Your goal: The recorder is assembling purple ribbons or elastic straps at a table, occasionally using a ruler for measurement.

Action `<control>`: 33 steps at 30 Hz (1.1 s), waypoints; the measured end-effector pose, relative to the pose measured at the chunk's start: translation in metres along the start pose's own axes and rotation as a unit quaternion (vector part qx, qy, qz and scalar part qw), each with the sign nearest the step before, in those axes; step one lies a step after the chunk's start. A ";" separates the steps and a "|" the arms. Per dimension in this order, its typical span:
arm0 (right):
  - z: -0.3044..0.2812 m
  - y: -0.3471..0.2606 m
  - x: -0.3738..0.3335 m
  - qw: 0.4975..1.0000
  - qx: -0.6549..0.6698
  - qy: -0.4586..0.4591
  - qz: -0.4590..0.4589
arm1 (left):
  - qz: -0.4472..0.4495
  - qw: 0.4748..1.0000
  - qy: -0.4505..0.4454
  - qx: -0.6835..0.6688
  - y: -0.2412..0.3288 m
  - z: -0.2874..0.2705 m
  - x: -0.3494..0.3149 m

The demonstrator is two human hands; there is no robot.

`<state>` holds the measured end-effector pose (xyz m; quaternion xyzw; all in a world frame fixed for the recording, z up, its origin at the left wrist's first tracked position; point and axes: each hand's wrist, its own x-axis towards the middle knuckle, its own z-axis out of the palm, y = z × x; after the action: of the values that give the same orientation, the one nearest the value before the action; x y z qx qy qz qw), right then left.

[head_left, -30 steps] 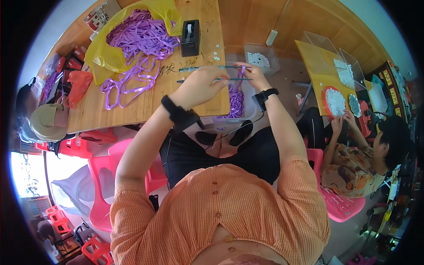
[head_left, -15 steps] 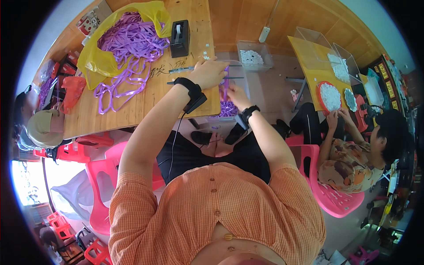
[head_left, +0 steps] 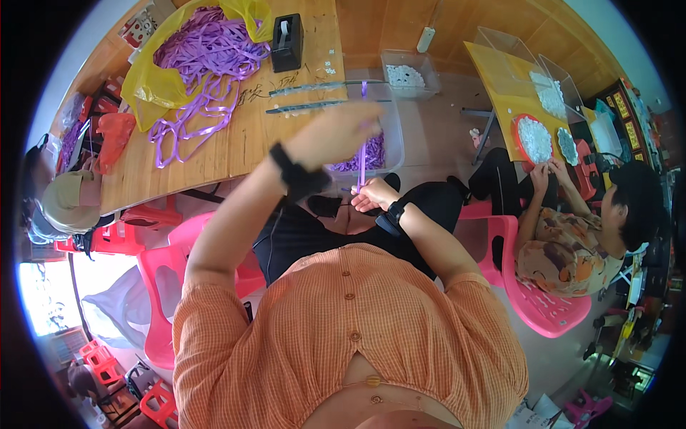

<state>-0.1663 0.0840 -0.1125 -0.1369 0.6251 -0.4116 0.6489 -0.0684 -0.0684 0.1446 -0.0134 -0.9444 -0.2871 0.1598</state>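
Note:
My right hand (head_left: 376,195) pinches the lower end of a purple ribbon (head_left: 363,161), pulled nearly straight toward me. The ribbon runs up to two thin dark rods (head_left: 307,106) that lie on the table and stick out past its right edge. My left hand (head_left: 341,132) hovers over the table's edge beside the ribbon, blurred by motion; its fingers are too smeared to read. Below both hands stands a clear plastic bin (head_left: 397,146) holding a heap of purple ribbon pieces (head_left: 374,146).
On the wooden table (head_left: 207,146) a yellow bag (head_left: 143,100) spills tangled purple ribbon (head_left: 207,53). A black tape dispenser (head_left: 287,44) stands near the far edge. Farther right are a bin of white pieces (head_left: 406,76) and a seated person (head_left: 564,250) at a yellow table (head_left: 500,93).
My right hand has drawn the ribbon down toward me, away from the rods. My left hand has left the rods and come nearer, now blurred.

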 end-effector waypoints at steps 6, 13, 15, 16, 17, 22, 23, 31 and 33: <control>0.012 -0.010 -0.053 0.998 -0.019 -0.055 0.026 | -0.141 0.977 -0.052 -0.150 0.018 0.072 -0.112; 0.021 -0.031 -0.104 0.987 -0.027 -0.157 0.025 | -0.340 0.877 -0.057 -0.335 -0.026 0.127 -0.126; 0.022 -0.031 -0.109 0.985 -0.023 -0.169 0.020 | -0.332 0.775 -0.073 -0.533 -0.025 0.129 -0.120; 0.027 -0.035 -0.113 0.986 -0.033 -0.162 0.032 | -0.331 0.776 -0.070 -0.533 -0.026 0.128 -0.119; 0.031 -0.039 -0.118 0.985 -0.037 -0.163 0.031 | -0.357 0.758 -0.069 -0.541 -0.027 0.127 -0.117; 0.015 -0.047 -0.130 0.991 -0.098 -0.074 -0.047 | -0.329 0.862 -0.005 -0.386 -0.016 0.119 -0.110; 0.009 -0.049 -0.130 0.988 -0.102 -0.006 -0.117 | -0.320 0.884 0.006 -0.340 -0.014 0.119 -0.110; 0.035 -0.105 -0.124 0.907 -0.187 0.136 -0.351 | -0.307 0.907 0.017 -0.289 0.000 0.110 -0.106; 0.033 -0.112 -0.111 0.926 -0.097 0.144 -0.334 | -0.303 0.900 0.034 -0.312 0.003 0.112 -0.106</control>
<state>-0.1634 0.0814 0.0484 -0.3389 0.6668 -0.5575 0.3601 -0.0009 0.0019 0.0255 0.2340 -0.7590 -0.6017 0.0844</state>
